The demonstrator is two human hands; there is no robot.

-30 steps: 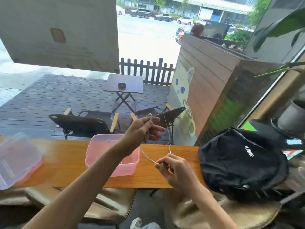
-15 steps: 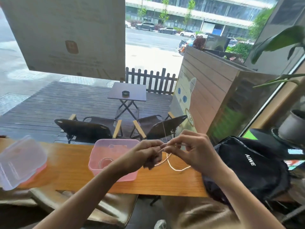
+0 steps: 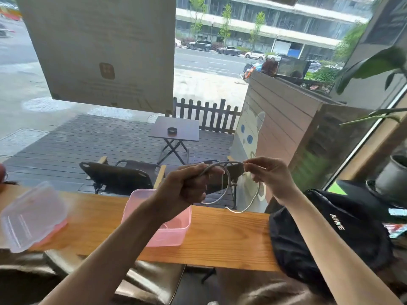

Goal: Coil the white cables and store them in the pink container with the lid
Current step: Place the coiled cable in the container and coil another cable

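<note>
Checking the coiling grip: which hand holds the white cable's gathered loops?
The left hand: it clutches the white cable loops in a fist, while the right hand only pinches one strand.

Wooden desk (image 3: 224,236) along a window, grain running left to right. Black bag (image 3: 343,234) with white lettering on its right end, hanging over the near edge. Brown cushioned seat (image 3: 152,280) tucked under the near edge. Beyond the glass: dark decking, two black folding chairs (image 3: 116,177) just behind the desk, small folding table (image 3: 176,130) bearing a round black ashtray (image 3: 172,130). Picket fence (image 3: 207,115) farther back. Cat painting (image 3: 251,137) on a slatted wall. Grey plant pot (image 3: 394,175) at far right.
</note>
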